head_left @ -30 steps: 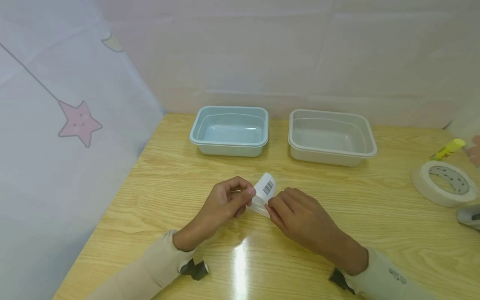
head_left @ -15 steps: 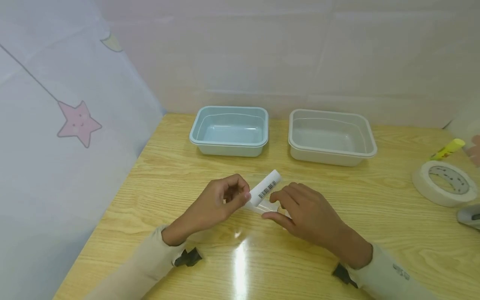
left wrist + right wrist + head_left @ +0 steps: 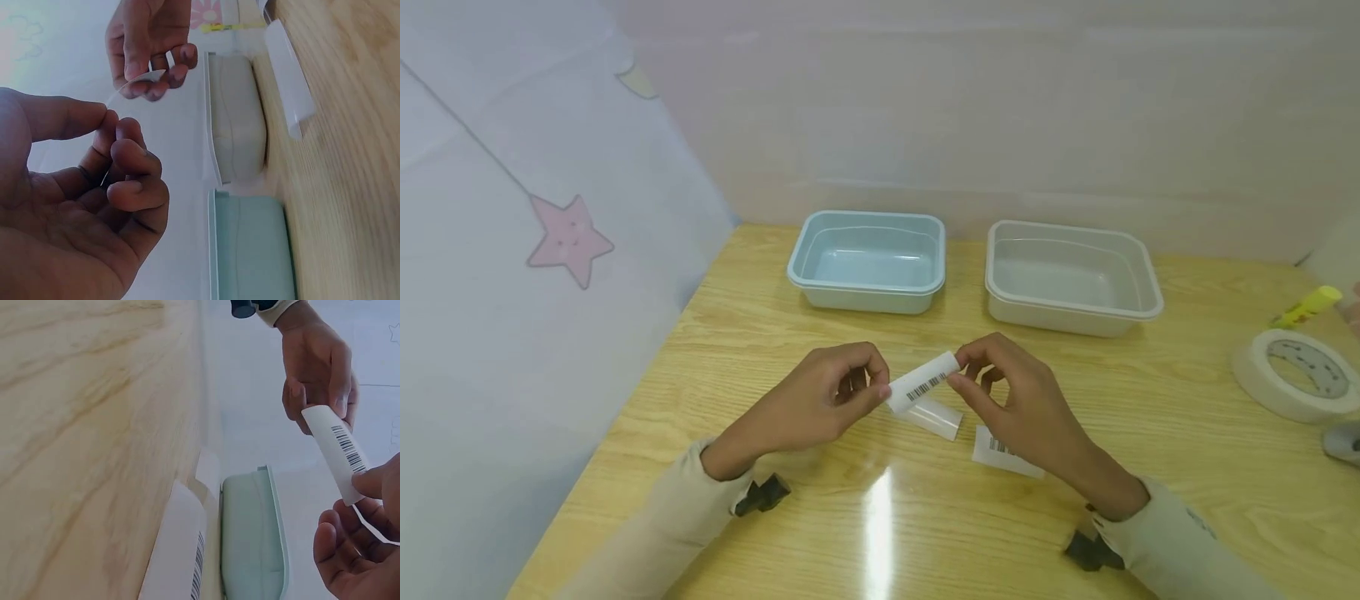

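A white barcode label [image 3: 923,382] is held up between both hands, slightly bowed, its printed bars facing up. My left hand [image 3: 838,392] pinches one end between thumb and forefinger. At the other end, the thumb and fingers of my right hand [image 3: 1011,387] pinch it too. Below it on the table lies a glossy whitish strip [image 3: 936,418], partly covered by the label in the head view. A second barcode label [image 3: 992,450] lies under the right hand, which hides part of it; the right wrist view shows that label [image 3: 181,537] close up.
Behind the hands stand a light blue tub [image 3: 867,300] and a beige tub [image 3: 1067,317], side by side near the wall. On the right are a roll of masking tape [image 3: 1258,379], a yellow marker-like stick [image 3: 1307,307] and a grey object [image 3: 1341,442] cut off by the frame.
The right hand has left the glossy strip, risen and taken the label's free end. The strip and a second label now show on the table. The left hand keeps its pinch, shifted slightly left.
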### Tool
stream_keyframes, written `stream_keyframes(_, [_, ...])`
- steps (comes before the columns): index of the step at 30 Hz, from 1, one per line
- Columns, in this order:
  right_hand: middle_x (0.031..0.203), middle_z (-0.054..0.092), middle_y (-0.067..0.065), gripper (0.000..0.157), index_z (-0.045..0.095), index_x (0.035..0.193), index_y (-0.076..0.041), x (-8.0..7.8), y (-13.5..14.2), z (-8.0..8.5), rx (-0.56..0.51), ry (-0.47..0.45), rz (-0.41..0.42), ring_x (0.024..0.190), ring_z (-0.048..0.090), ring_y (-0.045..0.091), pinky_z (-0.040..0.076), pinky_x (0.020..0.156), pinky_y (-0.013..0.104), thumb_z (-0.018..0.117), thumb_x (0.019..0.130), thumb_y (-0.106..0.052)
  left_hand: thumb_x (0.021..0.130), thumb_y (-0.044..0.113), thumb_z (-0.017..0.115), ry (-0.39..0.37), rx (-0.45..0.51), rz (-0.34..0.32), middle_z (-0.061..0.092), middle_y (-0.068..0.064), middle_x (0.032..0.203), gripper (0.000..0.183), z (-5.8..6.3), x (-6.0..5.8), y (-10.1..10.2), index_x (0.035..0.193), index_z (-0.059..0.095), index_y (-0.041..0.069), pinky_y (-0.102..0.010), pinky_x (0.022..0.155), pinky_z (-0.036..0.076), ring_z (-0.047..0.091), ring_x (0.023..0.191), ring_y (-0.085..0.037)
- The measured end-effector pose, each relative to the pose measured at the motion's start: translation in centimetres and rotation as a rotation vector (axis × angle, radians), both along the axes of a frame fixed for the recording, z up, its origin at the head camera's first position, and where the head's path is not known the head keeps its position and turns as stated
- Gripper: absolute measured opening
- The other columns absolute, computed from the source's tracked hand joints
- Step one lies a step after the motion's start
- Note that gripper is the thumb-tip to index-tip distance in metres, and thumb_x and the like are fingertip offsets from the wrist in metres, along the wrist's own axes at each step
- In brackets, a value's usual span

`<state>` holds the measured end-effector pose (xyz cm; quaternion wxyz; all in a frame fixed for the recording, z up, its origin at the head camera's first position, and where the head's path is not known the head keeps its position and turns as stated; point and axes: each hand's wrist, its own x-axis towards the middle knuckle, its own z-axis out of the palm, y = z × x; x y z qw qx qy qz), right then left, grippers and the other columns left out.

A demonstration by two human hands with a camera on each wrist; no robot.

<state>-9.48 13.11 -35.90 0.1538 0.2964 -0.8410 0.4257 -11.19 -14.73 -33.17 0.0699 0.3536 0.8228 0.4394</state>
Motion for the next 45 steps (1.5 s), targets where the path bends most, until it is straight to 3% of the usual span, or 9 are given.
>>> stream_keyframes(13, [0.088, 0.066, -0.011, 0.010, 0.071, 0.099, -0.013, -1.2, -1.9, 0.4, -0.014, 0.063, -0.023, 0.073, 0.059, 0.003, 0.052, 0.061, 0.024, 0.076, 0.092, -0.018, 0.099, 0.023, 0.067, 0.200, -0.201, 0.186, 0.053, 0.006, 0.078, 0.010, 0.3, -1.4, -1.1, 0.097, 0.059, 0.017, -0.027, 0.054, 0.042, 0.049, 0.064, -0.011])
stream_keyframes(17, [0.090, 0.071, -0.009, 0.012, 0.072, 0.103, -0.012, -2.1, -3.0, 0.2, -0.041, 0.029, -0.022, 0.077, 0.065, 0.003, 0.055, 0.066, 0.025, 0.075, 0.093, -0.018, 0.100, 0.022, 0.066, 0.242, -0.175, 0.230, 0.057, 0.005, 0.085, 0.009, -0.1, -2.6, -1.9, 0.101, 0.062, 0.014, -0.028, 0.058, 0.045, 0.052, 0.069, -0.010])
stream_keyframes(23, [0.088, 0.073, -0.005, 0.024, 0.070, 0.113, -0.009, -3.6, -4.4, -0.4, -0.069, 0.030, -0.027, 0.078, 0.070, 0.006, 0.056, 0.066, 0.029, 0.077, 0.091, -0.017, 0.099, 0.016, 0.067, 0.359, -0.125, 0.219, 0.061, 0.004, 0.097, 0.008, -0.2, -4.6, -3.7, 0.105, 0.065, 0.011, -0.029, 0.062, 0.046, 0.055, 0.078, -0.010])
stream_keyframes(27, [0.087, 0.074, -0.005, 0.021, 0.069, 0.111, -0.011, -4.4, -5.0, -0.7, -0.087, 0.020, -0.027, 0.077, 0.070, 0.006, 0.057, 0.069, 0.029, 0.076, 0.092, -0.018, 0.097, 0.016, 0.070, 0.443, -0.124, 0.221, 0.060, -0.002, 0.104, 0.015, 0.0, -6.1, -4.8, 0.108, 0.065, 0.008, -0.035, 0.070, 0.046, 0.055, 0.088, -0.019])
stream_keyframes(30, [0.084, 0.073, -0.004, 0.015, 0.069, 0.107, -0.012, -5.2, -5.2, -1.1, -0.100, -0.020, -0.022, 0.073, 0.069, 0.007, 0.056, 0.067, 0.030, 0.073, 0.094, -0.018, 0.094, 0.022, 0.074, 0.484, -0.153, 0.266, 0.055, -0.012, 0.119, 0.034, -0.1, -7.6, -5.8, 0.119, 0.060, 0.003, -0.044, 0.086, 0.043, 0.050, 0.106, -0.030])
stream_keyframes(33, [0.082, 0.072, -0.004, 0.012, 0.068, 0.105, -0.014, -5.9, -5.1, -1.6, -0.092, -0.088, -0.033, 0.070, 0.067, 0.008, 0.056, 0.066, 0.029, 0.072, 0.096, -0.020, 0.094, 0.036, 0.073, 0.440, -0.222, 0.321, 0.041, -0.020, 0.138, 0.063, -0.4, -9.1, -6.7, 0.141, 0.047, 0.004, -0.055, 0.099, 0.033, 0.038, 0.124, -0.039])
stream_keyframes(37, [0.083, 0.073, -0.002, 0.011, 0.068, 0.105, -0.018, -6.7, -4.8, -2.5, -0.083, -0.207, -0.049, 0.071, 0.068, 0.012, 0.056, 0.063, 0.028, 0.071, 0.097, -0.023, 0.094, 0.058, 0.062, 0.291, -0.308, 0.355, 0.022, -0.021, 0.156, 0.089, -1.6, -11.2, -7.3, 0.161, 0.020, 0.016, -0.065, 0.108, 0.020, 0.023, 0.140, -0.044])
stream_keyframes(41, [0.083, 0.074, 0.005, 0.011, 0.067, 0.106, -0.019, -7.4, -4.6, -3.2, -0.101, -0.291, -0.065, 0.071, 0.069, 0.019, 0.050, 0.054, 0.030, 0.069, 0.097, -0.025, 0.096, 0.069, 0.046, 0.185, -0.350, 0.358, 0.012, -0.015, 0.163, 0.090, -3.0, -12.9, -7.1, 0.163, 0.005, 0.026, -0.068, 0.111, 0.013, 0.012, 0.147, -0.042])
stream_keyframes(45, [0.078, 0.072, 0.007, 0.011, 0.068, 0.106, -0.020, -7.8, -4.4, -3.5, -0.091, -0.318, -0.087, 0.066, 0.068, 0.024, 0.043, 0.048, 0.029, 0.068, 0.098, -0.027, 0.098, 0.071, 0.035, 0.141, -0.381, 0.348, 0.006, -0.010, 0.166, 0.086, -3.9, -13.9, -6.8, 0.163, 0.000, 0.026, -0.069, 0.112, 0.008, 0.005, 0.150, -0.038])
